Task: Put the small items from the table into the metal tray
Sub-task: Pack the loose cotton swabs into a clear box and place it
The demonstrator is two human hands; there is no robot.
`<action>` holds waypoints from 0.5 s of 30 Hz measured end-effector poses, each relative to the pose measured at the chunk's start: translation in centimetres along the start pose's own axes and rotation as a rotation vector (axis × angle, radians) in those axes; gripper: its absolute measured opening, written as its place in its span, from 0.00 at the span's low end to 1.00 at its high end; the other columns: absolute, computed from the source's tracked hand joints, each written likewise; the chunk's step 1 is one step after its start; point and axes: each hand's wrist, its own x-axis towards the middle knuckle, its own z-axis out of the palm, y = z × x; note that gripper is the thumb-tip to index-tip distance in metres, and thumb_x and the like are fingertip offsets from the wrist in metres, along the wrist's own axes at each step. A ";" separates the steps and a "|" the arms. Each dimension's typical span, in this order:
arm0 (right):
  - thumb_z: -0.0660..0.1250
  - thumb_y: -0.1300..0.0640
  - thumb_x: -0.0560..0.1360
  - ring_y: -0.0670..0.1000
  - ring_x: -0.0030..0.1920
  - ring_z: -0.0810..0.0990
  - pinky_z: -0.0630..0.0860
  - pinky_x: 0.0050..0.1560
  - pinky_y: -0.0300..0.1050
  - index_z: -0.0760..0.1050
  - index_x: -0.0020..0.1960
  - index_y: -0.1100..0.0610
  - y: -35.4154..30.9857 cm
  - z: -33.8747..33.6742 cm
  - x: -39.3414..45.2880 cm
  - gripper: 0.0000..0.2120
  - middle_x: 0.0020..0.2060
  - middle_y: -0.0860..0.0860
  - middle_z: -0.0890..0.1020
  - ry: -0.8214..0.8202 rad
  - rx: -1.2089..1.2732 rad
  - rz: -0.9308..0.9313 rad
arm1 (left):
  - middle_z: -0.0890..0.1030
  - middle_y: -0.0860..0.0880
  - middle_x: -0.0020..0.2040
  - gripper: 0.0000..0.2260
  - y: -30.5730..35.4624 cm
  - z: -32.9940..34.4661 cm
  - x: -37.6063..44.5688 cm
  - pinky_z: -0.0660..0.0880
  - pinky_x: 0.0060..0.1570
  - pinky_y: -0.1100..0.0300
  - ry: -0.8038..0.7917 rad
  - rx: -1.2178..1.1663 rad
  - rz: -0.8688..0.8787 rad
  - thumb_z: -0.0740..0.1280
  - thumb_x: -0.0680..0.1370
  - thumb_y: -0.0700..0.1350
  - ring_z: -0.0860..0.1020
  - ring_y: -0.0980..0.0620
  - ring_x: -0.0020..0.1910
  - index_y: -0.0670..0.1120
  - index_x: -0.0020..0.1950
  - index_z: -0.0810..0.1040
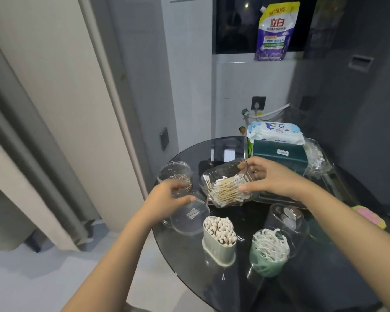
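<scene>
Round dark glass tabletop (212, 278) in a grey-walled room; clear swab box held tilted at the metal tray's near-left edge.

Room: pale curtain (32, 154) at left, detergent pouch (275, 30) on the window ledge. Metal tray (277, 198) at the right rear, carrying a wipes pack (275, 131) and a dark green box (282, 158). Right hand (270, 176): fingers (245, 188) curled round the clear box of cotton swabs (225, 185). Left hand (167, 197): fingers relaxed, gripping nothing, over a round clear lid (189, 218), just beside a clear jar (175, 174). Near edge: upright swab holder (218, 238), green floss-pick cup (268, 253), clear jar of small objects (287, 218).
</scene>
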 end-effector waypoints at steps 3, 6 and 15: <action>0.77 0.48 0.62 0.48 0.58 0.76 0.70 0.58 0.41 0.72 0.55 0.43 0.0 0.2 0.0 0.25 0.56 0.43 0.76 -0.006 0.011 0.011 | 0.78 0.52 0.63 0.25 -0.5 0.3 -0.1 0.71 0.61 0.59 -0.097 0.143 -0.010 0.74 0.69 0.55 0.76 0.53 0.62 0.49 0.63 0.77; 0.77 0.50 0.63 0.45 0.54 0.75 0.70 0.51 0.36 0.71 0.55 0.43 -0.2 0.3 -0.3 0.23 0.54 0.42 0.75 -0.005 0.010 0.009 | 0.77 0.52 0.62 0.29 -0.4 0.6 -0.1 0.71 0.59 0.60 -0.177 0.226 -0.007 0.75 0.67 0.56 0.75 0.52 0.61 0.49 0.65 0.75; 0.77 0.51 0.63 0.46 0.57 0.74 0.67 0.58 0.40 0.71 0.50 0.39 0.3 -0.5 -0.8 0.21 0.50 0.36 0.75 0.030 0.000 -0.008 | 0.78 0.52 0.62 0.27 -0.4 0.8 0.2 0.70 0.58 0.63 -0.152 0.206 0.011 0.77 0.66 0.50 0.76 0.54 0.61 0.50 0.63 0.76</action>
